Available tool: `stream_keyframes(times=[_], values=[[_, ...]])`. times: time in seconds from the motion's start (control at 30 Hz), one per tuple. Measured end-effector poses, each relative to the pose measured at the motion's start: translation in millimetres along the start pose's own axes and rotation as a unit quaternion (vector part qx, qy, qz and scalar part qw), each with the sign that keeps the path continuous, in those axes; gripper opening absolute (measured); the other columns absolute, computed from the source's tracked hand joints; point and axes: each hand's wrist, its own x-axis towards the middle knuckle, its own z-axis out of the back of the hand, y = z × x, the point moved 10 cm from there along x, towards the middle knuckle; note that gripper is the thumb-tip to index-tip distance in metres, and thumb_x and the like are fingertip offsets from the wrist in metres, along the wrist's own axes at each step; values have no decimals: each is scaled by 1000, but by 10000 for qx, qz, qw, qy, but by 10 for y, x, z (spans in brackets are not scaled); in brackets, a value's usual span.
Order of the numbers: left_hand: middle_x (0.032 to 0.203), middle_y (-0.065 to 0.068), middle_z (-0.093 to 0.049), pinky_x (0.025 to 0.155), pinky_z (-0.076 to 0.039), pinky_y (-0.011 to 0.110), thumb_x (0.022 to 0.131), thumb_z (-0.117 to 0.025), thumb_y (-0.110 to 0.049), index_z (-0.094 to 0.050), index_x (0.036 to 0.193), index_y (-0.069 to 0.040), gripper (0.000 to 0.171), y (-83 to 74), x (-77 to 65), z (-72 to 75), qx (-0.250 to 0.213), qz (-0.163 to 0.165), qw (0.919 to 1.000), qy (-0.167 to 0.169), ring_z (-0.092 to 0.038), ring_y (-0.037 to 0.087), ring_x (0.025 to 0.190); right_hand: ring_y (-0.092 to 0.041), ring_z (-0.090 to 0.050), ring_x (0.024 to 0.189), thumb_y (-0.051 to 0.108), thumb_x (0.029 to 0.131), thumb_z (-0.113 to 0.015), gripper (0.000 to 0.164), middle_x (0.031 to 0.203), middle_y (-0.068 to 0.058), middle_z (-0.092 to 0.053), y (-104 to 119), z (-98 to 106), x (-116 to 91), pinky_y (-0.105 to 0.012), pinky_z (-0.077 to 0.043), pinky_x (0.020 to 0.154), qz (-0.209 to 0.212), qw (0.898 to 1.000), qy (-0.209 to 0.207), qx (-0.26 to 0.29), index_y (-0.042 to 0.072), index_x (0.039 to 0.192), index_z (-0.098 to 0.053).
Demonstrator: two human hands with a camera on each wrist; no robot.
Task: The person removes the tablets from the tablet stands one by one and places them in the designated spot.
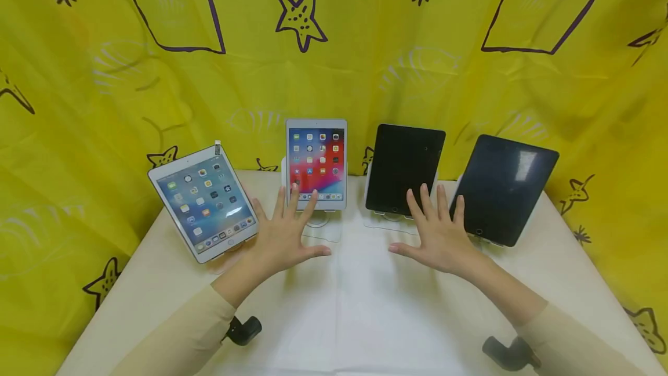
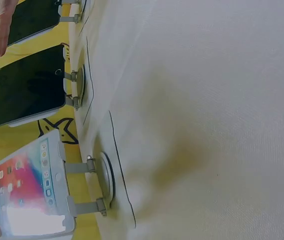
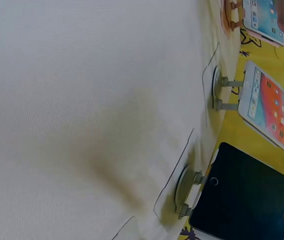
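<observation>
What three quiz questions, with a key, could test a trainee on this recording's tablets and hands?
1. Count: how many tablets appear in the head view?
2. True or false: the left hand and the right hand are both spread open.
3. Identify: counting from the left in the head view, which tablets are not lit up?

Key
1. Four.
2. True.
3. The third tablet and the fourth tablet.
</observation>
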Motion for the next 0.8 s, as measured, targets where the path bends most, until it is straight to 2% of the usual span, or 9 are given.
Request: stream_keyframes(times=[0.13,0.37,0.57,0.8], values=[[157,19,-9,96,6,79,69,-58,-77,-17,152,-22,108,25,-26,4,-21,10,10000,27,-2,45,142,-43,23,138,76,77,-50,109,156,-23,3,27,-12,16,-67,21,102,50,10000,21,16,8,152,-8],[157,18,-7,98,4,78,68,-53,-81,-14,153,-24,110,79,-66,16,306,63,9995,10,0,44,143,-48,15,139,76,77,-50,109,156,-23,0,79,10,54,-69,15,103,123,9999,-34,-74,8,152,-10],[157,18,-8,98,4,78,68,-54,-81,-16,152,-23,109,131,-81,21,256,122,9996,34,-1,45,142,-46,15,140,75,77,-51,109,157,-22,1,141,33,107,-66,21,102,161,9999,-31,12,8,152,-10],[157,18,-9,98,5,79,68,-50,-82,-15,152,-24,109,191,-118,-2,218,238,9993,196,1,45,142,-46,14,140,74,77,-52,108,157,-21,2,238,28,169,-66,22,101,215,9998,22,22,8,152,-10]])
